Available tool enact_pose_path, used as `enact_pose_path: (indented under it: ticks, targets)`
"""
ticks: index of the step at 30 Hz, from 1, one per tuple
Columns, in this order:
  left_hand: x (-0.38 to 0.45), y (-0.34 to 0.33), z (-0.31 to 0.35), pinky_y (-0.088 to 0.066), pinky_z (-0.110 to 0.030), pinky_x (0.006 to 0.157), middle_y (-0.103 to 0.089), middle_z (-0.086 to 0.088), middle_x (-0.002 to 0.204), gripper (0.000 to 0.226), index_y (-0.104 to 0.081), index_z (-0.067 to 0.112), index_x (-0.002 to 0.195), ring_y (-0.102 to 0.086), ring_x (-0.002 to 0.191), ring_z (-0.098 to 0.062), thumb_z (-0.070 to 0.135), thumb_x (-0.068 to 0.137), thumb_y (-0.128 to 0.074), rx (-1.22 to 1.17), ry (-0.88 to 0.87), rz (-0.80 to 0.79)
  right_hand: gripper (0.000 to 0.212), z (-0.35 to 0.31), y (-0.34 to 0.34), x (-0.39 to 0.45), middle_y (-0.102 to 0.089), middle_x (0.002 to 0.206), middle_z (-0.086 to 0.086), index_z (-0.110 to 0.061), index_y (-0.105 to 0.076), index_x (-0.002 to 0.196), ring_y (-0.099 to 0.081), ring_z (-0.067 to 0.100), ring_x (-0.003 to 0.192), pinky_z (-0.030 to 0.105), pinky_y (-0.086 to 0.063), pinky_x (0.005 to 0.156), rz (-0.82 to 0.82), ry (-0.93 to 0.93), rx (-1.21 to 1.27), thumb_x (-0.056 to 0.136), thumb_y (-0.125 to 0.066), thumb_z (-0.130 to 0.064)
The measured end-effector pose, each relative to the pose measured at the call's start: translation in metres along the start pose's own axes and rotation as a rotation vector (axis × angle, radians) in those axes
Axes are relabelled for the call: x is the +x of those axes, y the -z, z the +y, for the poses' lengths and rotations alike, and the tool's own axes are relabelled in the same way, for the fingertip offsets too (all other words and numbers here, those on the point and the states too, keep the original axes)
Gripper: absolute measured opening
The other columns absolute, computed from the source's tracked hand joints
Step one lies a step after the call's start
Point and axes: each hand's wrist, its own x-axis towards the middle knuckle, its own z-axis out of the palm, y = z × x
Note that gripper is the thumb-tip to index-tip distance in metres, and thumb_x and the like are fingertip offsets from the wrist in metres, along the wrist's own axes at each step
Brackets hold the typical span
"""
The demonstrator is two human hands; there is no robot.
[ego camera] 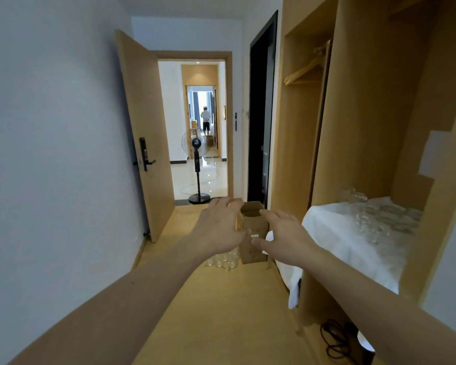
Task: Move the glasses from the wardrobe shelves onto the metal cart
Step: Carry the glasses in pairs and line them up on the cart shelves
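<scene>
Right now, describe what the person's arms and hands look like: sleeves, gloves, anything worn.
Both forearms are bare as far as the frame shows, with no sleeve in view. The left hand and right hand wear no gloves. No watch, ring, bracelet or marking is visible on either wrist or hand.

Glasses [385, 217] on cloth [340, 241] on wardrobe shelf, right; cardboard box [254, 233] on floor ahead, more glasses [223, 259] left of it; fan [197, 169] in doorway beyond.
</scene>
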Motion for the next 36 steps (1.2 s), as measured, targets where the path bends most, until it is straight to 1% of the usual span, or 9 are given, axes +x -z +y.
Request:
enact_pose_path:
  ticks: [5,9,14,17,19,22,25,30,36]
  targets:
    - [0.075,-0.023,0.018,-0.032,-0.045,0.116,-0.038,-0.007,0.156,0.07,-0.036,0.024,0.153,-0.03,0.143,-0.029,0.049,0.093,-0.062,0.055,-0.056,-0.038,0.075,0.059,0.001,0.054,-0.038,0.158,-0.003,-0.028,-0.031,0.156,-0.036,0.023,0.143,0.04,-0.035,0.113,0.037,-0.032,0.055,0.093,-0.061,-0.056]
    - [0.137,-0.048,0.033,-0.034,-0.044,0.115,-0.04,-0.006,0.155,0.069,-0.038,0.022,0.152,-0.033,0.142,-0.028,0.049,0.094,-0.062,0.056,-0.093,-0.05,0.075,0.107,0.002,0.085,-0.034,0.16,-0.002,-0.03,-0.028,0.156,-0.033,0.025,0.146,0.042,-0.035,0.114,0.047,-0.107,0.079,0.094,-0.059,-0.058]
    - [0.198,-0.094,0.049,-0.037,-0.044,0.112,-0.044,-0.005,0.149,0.07,-0.039,0.022,0.15,-0.037,0.138,-0.029,0.052,0.092,-0.062,0.046,-0.134,-0.092,0.065,0.162,0.003,0.107,-0.043,0.153,-0.001,-0.028,-0.039,0.149,-0.04,0.024,0.14,0.038,-0.037,0.11,0.029,-0.184,0.084,0.094,-0.062,-0.053]
    - [0.227,-0.118,0.062,-0.035,-0.048,0.115,-0.038,-0.007,0.156,0.073,-0.036,0.021,0.152,-0.032,0.143,-0.031,0.052,0.092,-0.063,0.059,-0.166,-0.144,0.07,0.197,-0.005,0.119,-0.041,0.156,0.001,-0.026,-0.037,0.151,-0.037,0.027,0.141,0.041,-0.036,0.111,0.012,-0.251,0.058,0.093,-0.059,-0.058]
    - [0.247,-0.135,0.068,-0.037,-0.049,0.114,-0.039,-0.005,0.155,0.07,-0.037,0.022,0.151,-0.033,0.142,-0.03,0.052,0.092,-0.062,0.042,-0.197,-0.159,0.075,0.22,-0.012,0.126,-0.035,0.16,0.001,-0.026,-0.032,0.154,-0.033,0.027,0.145,0.042,-0.033,0.115,0.0,-0.301,0.062,0.093,-0.058,-0.059]
    - [0.274,-0.16,0.075,-0.036,-0.048,0.115,-0.04,-0.003,0.155,0.067,-0.039,0.024,0.15,-0.034,0.142,-0.028,0.052,0.093,-0.061,0.019,-0.221,-0.188,0.078,0.251,-0.019,0.135,-0.032,0.161,0.0,-0.026,-0.03,0.156,-0.03,0.026,0.147,0.041,-0.03,0.118,0.001,-0.37,0.048,0.092,-0.056,-0.061]
    - [0.297,-0.185,0.084,-0.034,-0.045,0.118,-0.038,0.0,0.157,0.066,-0.036,0.027,0.151,-0.032,0.145,-0.025,0.052,0.095,-0.06,0.043,-0.251,-0.237,0.078,0.278,-0.026,0.145,-0.034,0.16,0.0,-0.026,-0.03,0.156,-0.032,0.026,0.145,0.041,-0.031,0.118,0.009,-0.432,0.041,0.092,-0.057,-0.061]
    - [0.351,-0.215,0.095,-0.042,-0.044,0.11,-0.04,0.001,0.154,0.067,-0.035,0.028,0.15,-0.038,0.138,-0.025,0.056,0.094,-0.058,-0.001,-0.385,-0.288,0.079,0.31,-0.036,0.163,-0.036,0.158,0.001,-0.026,-0.031,0.156,-0.034,0.027,0.143,0.041,-0.034,0.116,0.005,-0.558,0.006,0.09,-0.06,-0.06]
    - [0.419,-0.231,0.114,-0.041,-0.044,0.11,-0.042,-0.001,0.153,0.068,-0.037,0.023,0.151,-0.037,0.138,-0.026,0.05,0.095,-0.061,-0.113,-0.577,-0.308,0.079,0.335,-0.027,0.19,-0.038,0.157,0.001,-0.027,-0.031,0.155,-0.035,0.025,0.143,0.04,-0.035,0.115,0.026,-0.728,-0.051,0.09,-0.06,-0.061]
